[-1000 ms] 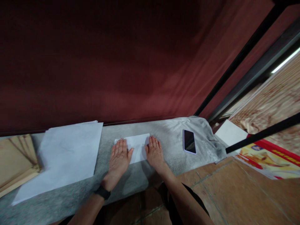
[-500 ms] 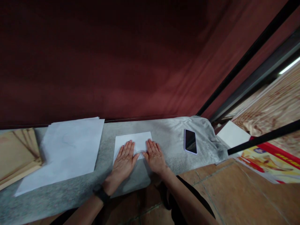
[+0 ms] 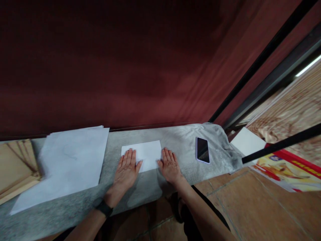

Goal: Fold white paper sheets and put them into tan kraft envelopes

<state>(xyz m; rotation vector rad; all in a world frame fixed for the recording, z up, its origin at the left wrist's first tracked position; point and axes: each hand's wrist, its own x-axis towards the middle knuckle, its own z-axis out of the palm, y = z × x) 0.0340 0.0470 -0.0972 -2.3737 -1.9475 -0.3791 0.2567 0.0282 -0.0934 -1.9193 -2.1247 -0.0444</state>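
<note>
A small white sheet of paper lies flat on the grey cloth-covered surface in front of me. My left hand rests flat on the paper's left part, fingers stretched out and covering its lower left corner. Along the right edge of the sheet lies my right hand, palm down and fingers extended; its thumb reaches the edge of the paper. Neither hand grips anything. Whether the sheet is folded, I cannot tell.
To the left lie several larger white sheets, with brown cardboard-like pieces beyond them. A phone sits on the right. Black bars cross the right side above a colourful box. A dark red wall rises behind.
My hands have slid apart across the paper, the left one leftward and the right one to the right edge. More of the sheet's middle now shows between them.
</note>
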